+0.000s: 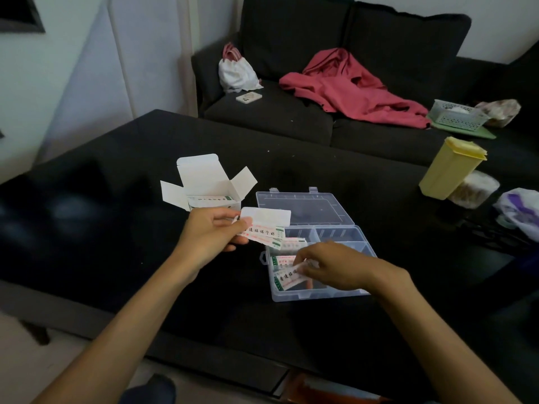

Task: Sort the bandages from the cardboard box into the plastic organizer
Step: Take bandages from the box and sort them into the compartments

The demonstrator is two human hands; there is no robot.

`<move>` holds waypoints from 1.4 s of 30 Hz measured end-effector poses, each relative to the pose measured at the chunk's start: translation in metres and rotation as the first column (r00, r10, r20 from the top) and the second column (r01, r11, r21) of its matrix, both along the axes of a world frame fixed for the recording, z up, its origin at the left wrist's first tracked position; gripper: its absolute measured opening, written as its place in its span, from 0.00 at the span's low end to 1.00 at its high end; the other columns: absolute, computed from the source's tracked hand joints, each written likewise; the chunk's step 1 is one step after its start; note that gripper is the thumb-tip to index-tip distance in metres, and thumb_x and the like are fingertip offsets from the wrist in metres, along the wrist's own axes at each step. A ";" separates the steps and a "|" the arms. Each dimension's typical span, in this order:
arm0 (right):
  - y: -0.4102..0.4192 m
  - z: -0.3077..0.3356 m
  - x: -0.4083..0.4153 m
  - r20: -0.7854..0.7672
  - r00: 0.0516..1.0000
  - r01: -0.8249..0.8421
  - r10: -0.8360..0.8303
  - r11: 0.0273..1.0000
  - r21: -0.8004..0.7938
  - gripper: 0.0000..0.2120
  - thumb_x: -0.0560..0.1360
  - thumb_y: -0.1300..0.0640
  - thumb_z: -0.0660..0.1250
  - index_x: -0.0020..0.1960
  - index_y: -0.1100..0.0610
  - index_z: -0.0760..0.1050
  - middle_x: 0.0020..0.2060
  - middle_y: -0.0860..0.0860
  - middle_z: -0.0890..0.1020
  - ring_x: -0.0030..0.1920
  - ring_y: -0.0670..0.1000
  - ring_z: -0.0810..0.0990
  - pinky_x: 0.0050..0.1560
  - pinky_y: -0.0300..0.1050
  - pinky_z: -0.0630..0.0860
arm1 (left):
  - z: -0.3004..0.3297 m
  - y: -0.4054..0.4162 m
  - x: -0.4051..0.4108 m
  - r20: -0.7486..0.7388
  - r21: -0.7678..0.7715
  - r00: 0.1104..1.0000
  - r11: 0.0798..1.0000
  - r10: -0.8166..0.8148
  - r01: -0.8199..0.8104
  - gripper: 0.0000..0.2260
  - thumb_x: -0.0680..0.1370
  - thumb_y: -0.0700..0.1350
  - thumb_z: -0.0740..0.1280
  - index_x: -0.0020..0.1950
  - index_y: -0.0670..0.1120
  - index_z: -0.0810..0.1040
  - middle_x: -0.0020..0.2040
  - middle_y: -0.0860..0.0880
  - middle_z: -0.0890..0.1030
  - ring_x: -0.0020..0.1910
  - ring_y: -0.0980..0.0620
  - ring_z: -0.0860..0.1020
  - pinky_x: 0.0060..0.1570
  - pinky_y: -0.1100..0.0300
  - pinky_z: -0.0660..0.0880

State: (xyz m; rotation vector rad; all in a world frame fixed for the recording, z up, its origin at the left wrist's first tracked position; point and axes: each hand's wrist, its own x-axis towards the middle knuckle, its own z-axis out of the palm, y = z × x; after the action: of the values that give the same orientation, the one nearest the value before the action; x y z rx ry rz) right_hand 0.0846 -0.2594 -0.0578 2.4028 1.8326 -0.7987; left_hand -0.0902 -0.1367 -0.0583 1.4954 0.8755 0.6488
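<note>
Head view: bandage (287, 277) long axis left-right, in organizer (309, 295).

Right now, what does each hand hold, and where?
Left hand pinches several bandages by their left ends; right hand pinches one bandage by its right end.

open box (204, 188), bandages (264, 233), clear organizer (318, 293).

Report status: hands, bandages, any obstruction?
Left hand holds bandage stack. Right hand pinches one bandage in organizer. Nothing obstructing.
</note>
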 end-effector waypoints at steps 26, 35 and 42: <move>-0.015 0.024 0.001 -0.711 0.513 0.794 -0.481 0.581 0.180 0.16 0.77 0.44 0.61 0.51 0.55 0.78 0.29 0.51 0.79 0.26 0.44 0.73 0.27 0.34 0.69 | -0.003 -0.012 0.009 0.002 0.074 0.994 0.992 -0.106 0.105 0.06 0.74 0.44 0.71 0.50 0.49 0.79 0.41 0.50 0.84 0.36 0.56 0.83 0.36 0.66 0.79; -0.014 0.015 -0.003 -0.912 0.090 0.741 -0.400 0.638 -0.207 0.10 0.73 0.57 0.70 0.51 0.61 0.78 0.35 0.52 0.81 0.30 0.43 0.78 0.28 0.32 0.73 | -0.017 -0.019 0.007 -0.113 0.867 0.985 0.472 -0.130 0.162 0.12 0.71 0.46 0.70 0.54 0.49 0.83 0.46 0.53 0.85 0.43 0.64 0.78 0.42 0.72 0.75; -0.023 0.020 0.004 -0.851 0.412 0.808 -0.326 0.562 0.177 0.10 0.67 0.59 0.74 0.46 0.57 0.78 0.37 0.51 0.85 0.33 0.43 0.81 0.31 0.33 0.73 | -0.019 -0.016 0.012 -0.110 0.648 0.991 0.752 -0.071 0.126 0.09 0.72 0.48 0.71 0.52 0.55 0.82 0.47 0.55 0.84 0.40 0.62 0.81 0.41 0.64 0.80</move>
State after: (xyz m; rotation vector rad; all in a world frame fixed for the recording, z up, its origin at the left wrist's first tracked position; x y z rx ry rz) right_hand 0.0887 -0.2827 -0.0373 3.6963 1.3578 -1.7565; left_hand -0.0781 -0.1530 -0.0774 2.1996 0.6398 0.8771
